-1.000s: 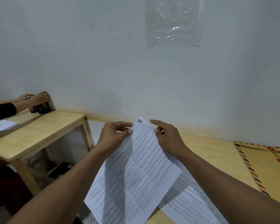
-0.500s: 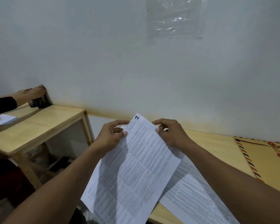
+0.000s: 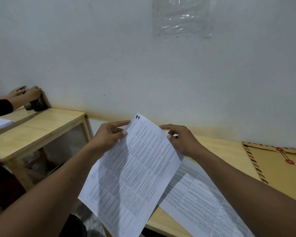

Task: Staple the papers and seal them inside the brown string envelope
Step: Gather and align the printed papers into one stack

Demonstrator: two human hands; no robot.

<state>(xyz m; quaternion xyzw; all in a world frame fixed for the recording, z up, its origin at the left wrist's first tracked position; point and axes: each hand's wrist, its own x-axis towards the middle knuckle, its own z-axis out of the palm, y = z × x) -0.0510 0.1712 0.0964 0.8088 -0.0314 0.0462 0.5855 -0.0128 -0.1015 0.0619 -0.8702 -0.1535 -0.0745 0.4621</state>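
Both your hands pinch the top edge of a printed sheet (image 3: 133, 171), held up off the desk & tilted. L hand (image 3: 108, 137) grips near the top-left corner, thumb on front, index along the edge. R hand (image 3: 181, 142) grips the top-right edge w/ thumb & fingers. A blue "1" is written at the sheet's top corner. 2nd printed sheet (image 3: 200, 200) lies flat on the wooden desk (image 3: 225, 151), partly under the held one. Brown string envelope (image 3: 280, 170) lies flat on the desk at far R, striped border, red string discs, apart from the papers. Another person's hands (image 3: 28, 93) rest on a dark object on the L side table (image 3: 41, 127).
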